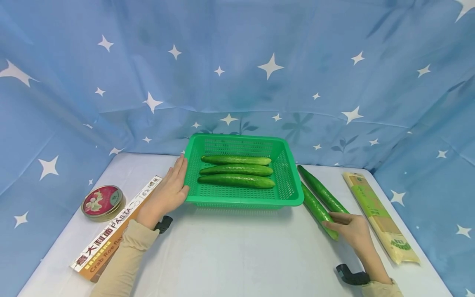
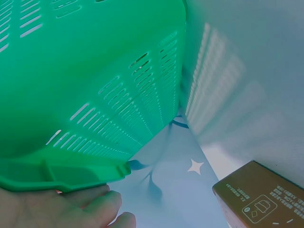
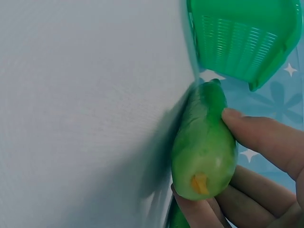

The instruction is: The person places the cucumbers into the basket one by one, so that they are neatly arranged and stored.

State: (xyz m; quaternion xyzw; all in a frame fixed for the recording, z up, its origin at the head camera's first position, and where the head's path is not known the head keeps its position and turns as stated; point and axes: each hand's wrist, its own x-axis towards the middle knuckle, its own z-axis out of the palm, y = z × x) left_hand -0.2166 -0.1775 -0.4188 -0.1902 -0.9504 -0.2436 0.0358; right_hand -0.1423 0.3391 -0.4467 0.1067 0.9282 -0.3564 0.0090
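Observation:
A green plastic basket (image 1: 243,203) stands at the back middle of the table with three cucumbers (image 1: 236,180) lying side by side in it. Against the basket's left side rests my left hand (image 1: 171,189), fingers straight along the rim; the left wrist view shows the fingers (image 2: 102,204) just under that rim. Right of the basket, my right hand (image 1: 350,231) holds a cucumber (image 3: 204,156) near its front end, thumb on one side and fingers curled round the other. Another cucumber (image 1: 320,189) lies on the table just to its right, partly behind the hand.
On the left lie a long pasta box (image 1: 107,239), partly under my left forearm, and a round red-lidded tin (image 1: 103,202). A flat packet of noodles (image 1: 382,218) lies along the right side. A blue star-patterned curtain (image 1: 237,74) closes off the white table's back and sides.

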